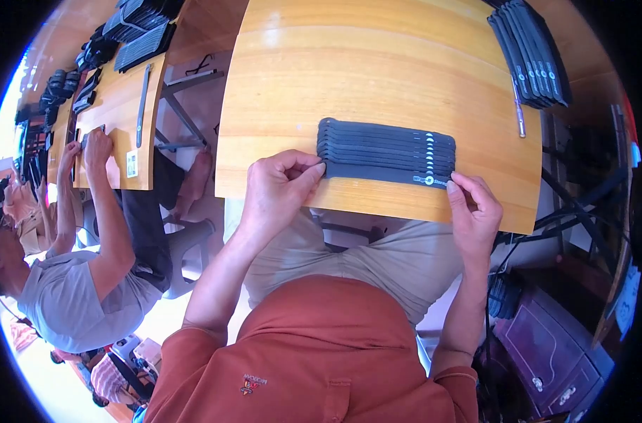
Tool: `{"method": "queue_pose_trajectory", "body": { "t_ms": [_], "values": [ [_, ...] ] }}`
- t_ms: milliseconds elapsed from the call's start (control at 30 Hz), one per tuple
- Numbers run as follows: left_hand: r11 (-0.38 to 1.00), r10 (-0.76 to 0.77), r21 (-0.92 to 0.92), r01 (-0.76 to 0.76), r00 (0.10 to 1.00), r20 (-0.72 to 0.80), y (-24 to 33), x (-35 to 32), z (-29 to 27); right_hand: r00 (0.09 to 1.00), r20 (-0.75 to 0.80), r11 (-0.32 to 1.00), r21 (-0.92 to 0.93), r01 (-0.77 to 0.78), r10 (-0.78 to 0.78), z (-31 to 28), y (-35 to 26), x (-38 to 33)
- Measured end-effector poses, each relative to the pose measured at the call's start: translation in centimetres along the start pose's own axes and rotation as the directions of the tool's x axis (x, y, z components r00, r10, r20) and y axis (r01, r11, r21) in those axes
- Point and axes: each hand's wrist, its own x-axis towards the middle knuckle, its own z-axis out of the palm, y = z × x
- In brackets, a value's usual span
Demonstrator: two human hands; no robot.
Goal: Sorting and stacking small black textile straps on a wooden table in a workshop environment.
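Pinched at both ends: left hand point(278, 187) thumb and forefinger pressed together on the near left corner of the fanned stack of flat black sleeves point(386, 152), right hand point(474, 211) fingertips nipping the near right end, likely to keep the overlapped row square. Rested between the hands near the front edge of a wooden table point(377, 70). Beyond the right grip, another black stack point(532, 53) and a pen point(520, 113). Left of the grip, a co-worker's hand point(97, 146) at a second table point(120, 127).

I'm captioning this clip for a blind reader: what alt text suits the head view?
Seen from above, a person's left hand and right hand pinch the ends of a fanned row of flat black strips on a wooden table. Another person works at a nearby table.
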Motion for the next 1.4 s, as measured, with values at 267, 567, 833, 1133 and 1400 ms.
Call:
{"method": "queue_pose_trajectory", "body": {
  "t_ms": [267, 567, 833, 1133, 1400],
  "values": [
    [1.000, -0.003, -0.008, 0.003, 1.000, 0.012, -0.22, 0.01, -0.07, 1.000, 0.005, 1.000, -0.006, -0.005, 0.005, 0.06, 0.00, 0.21],
    [0.996, 0.020, 0.082, -0.022, 0.999, 0.035, -0.34, -0.14, -0.20, 1.000, 0.000, 1.000, -0.020, 0.023, -0.023, -0.01, -0.05, 0.27],
    [0.993, 0.026, 0.117, -0.028, 0.999, 0.020, -0.17, -0.12, 0.03, 0.999, -0.004, 0.999, -0.003, 0.045, -0.045, 0.00, 0.43, 0.25],
    [0.990, 0.006, 0.138, -0.006, 1.000, 0.004, -0.11, -0.11, 0.02, 0.999, -0.009, 0.999, 0.000, 0.037, -0.037, 0.16, 0.54, 0.25],
    [0.993, -0.018, 0.115, 0.017, 1.000, 0.013, -0.21, -0.02, -0.17, 0.999, -0.022, 0.999, -0.015, 0.032, -0.032, 0.38, 0.56, 0.36]
  ]
}}
